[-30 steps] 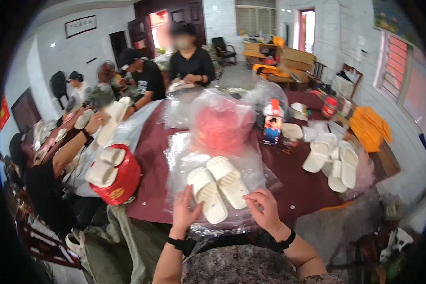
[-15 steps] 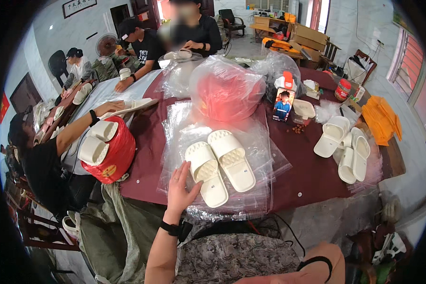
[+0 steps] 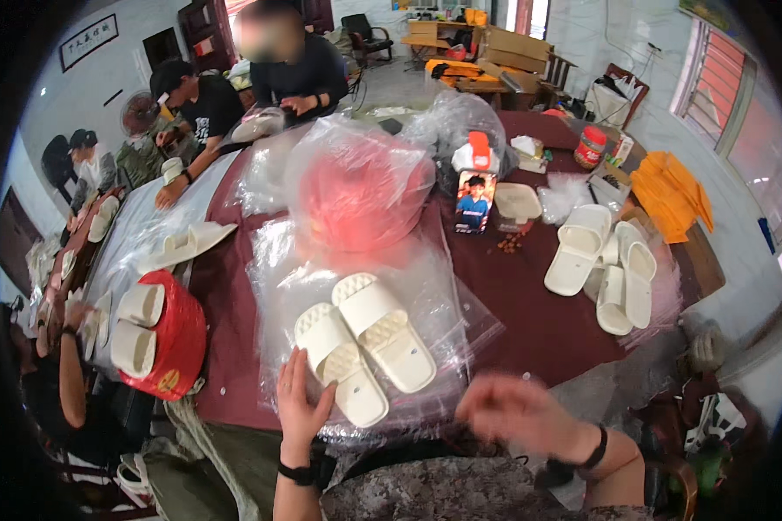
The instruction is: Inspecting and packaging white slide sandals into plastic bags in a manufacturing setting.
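Workshop room, dark red table point(image 3: 547, 321) mid frame, several people seated upper left. Pair of white slippers point(image 3: 365, 347) lying soles up on stack of clear plastic bags point(image 3: 443, 300), lower centre. Left hand point(image 3: 301, 401) flat, fingers spread, touching heel of nearer slipper (no grasp). Right hand point(image 3: 508, 414) lower right, blurred, fingers loose, holding nothing. Red basket point(image 3: 175, 334) with slippers at left; more white slippers point(image 3: 613, 265) at right.
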